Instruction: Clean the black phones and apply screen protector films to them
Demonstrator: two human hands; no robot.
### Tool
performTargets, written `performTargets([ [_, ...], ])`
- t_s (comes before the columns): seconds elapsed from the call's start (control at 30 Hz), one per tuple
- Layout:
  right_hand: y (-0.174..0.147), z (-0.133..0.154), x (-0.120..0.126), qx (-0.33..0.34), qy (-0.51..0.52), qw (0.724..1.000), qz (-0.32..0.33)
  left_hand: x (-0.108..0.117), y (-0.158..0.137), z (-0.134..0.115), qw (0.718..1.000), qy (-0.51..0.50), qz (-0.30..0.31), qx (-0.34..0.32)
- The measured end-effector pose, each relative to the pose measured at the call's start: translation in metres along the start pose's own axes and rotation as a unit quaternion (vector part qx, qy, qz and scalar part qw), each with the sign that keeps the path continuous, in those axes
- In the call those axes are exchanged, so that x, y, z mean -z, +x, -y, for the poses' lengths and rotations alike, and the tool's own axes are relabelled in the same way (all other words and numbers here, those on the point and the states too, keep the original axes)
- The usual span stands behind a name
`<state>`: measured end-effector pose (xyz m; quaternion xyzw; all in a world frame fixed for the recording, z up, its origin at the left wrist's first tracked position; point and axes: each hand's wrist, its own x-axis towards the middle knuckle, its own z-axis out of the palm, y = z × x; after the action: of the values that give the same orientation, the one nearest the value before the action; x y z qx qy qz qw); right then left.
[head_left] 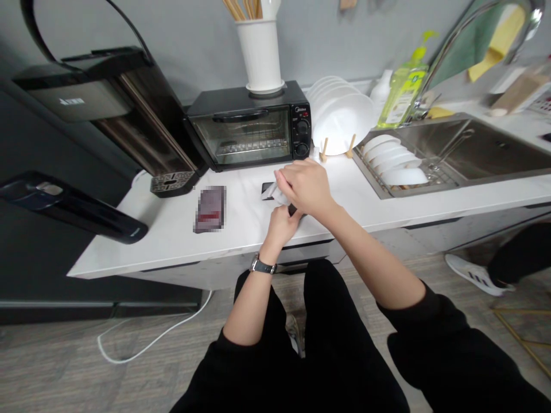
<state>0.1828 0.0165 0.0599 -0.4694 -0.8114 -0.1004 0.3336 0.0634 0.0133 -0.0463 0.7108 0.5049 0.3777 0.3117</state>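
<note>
Over the white countertop, my two hands are close together. My right hand [306,182] is closed, knuckles up, on a crumpled white cloth or tissue [278,194]. Just below it, my left hand [282,226], with a watch on the wrist, is closed around a black object [293,209] that is mostly hidden. A flat dark piece [267,187] sticks out beside the white cloth; whether it belongs to the black object I cannot tell. To the left lies a blurred purple-grey packet [210,207] on the counter.
Behind my hands stand a black toaster oven [252,135] and white plates [342,123] in a wooden rack. A tall black appliance [129,109] and a dark cylinder [77,209] are left. The sink [495,149], with bowls [394,160] at its near side, is right. Another person's shoe [477,275] shows.
</note>
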Motion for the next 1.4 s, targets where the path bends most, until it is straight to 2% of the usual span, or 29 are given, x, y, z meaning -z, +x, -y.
performTargets([
  [0.1, 0.005, -0.005, 0.002, -0.063, 0.034, 0.997, -0.008, -0.001, 0.001, 0.001, 1.0, 0.007, -0.01, -0.01],
  [0.2, 0.005, -0.014, -0.004, -0.111, 0.108, 0.987, -0.043, -0.002, 0.001, 0.001, 0.999, -0.01, -0.018, -0.026],
  [0.33, -0.001, -0.032, -0.019, -0.193, 0.254, 0.944, -0.087, -0.002, -0.001, 0.0, 0.999, -0.043, -0.003, -0.029],
  [0.4, -0.005, -0.036, -0.024, -0.217, 0.295, 0.925, -0.103, -0.002, -0.002, -0.001, 0.999, -0.045, -0.007, -0.029],
  [0.43, -0.007, -0.035, -0.024, -0.22, 0.292, 0.924, -0.111, -0.002, -0.002, -0.001, 0.999, -0.042, -0.012, -0.03],
  [0.5, -0.011, -0.027, -0.022, -0.21, 0.238, 0.94, -0.125, -0.002, -0.002, 0.0, 0.999, -0.03, -0.019, -0.029],
  [0.63, -0.014, -0.001, -0.009, -0.109, 0.047, 0.987, -0.105, -0.001, -0.002, 0.0, 1.0, 0.005, 0.001, 0.024],
  [0.73, -0.012, 0.01, -0.004, -0.042, -0.028, 0.997, -0.064, 0.0, -0.002, -0.002, 0.999, 0.01, 0.011, 0.045],
  [0.83, -0.009, 0.008, -0.002, -0.042, -0.031, 0.998, -0.046, 0.001, -0.001, -0.004, 0.999, 0.017, 0.007, 0.031],
  [0.93, -0.004, -0.003, -0.003, -0.136, 0.007, 0.989, -0.053, 0.0, -0.001, -0.003, 1.0, 0.015, -0.001, 0.006],
  [1.07, -0.001, -0.024, -0.009, -0.308, 0.131, 0.942, -0.016, -0.002, -0.001, -0.002, 0.999, -0.04, -0.006, -0.026],
  [1.13, -0.003, -0.029, -0.011, -0.335, 0.163, 0.928, -0.013, -0.002, -0.002, -0.002, 0.998, -0.049, -0.004, -0.027],
  [1.23, -0.008, -0.025, -0.01, -0.287, 0.12, 0.948, -0.06, -0.002, -0.002, -0.002, 0.999, -0.037, -0.003, -0.03],
  [1.3, -0.012, -0.016, -0.008, -0.215, 0.073, 0.97, -0.086, -0.001, -0.001, -0.002, 1.0, -0.012, 0.0, -0.024],
  [1.4, -0.013, 0.001, -0.004, -0.094, 0.015, 0.992, -0.086, -0.001, -0.001, 0.0, 0.999, 0.035, 0.009, -0.009],
])
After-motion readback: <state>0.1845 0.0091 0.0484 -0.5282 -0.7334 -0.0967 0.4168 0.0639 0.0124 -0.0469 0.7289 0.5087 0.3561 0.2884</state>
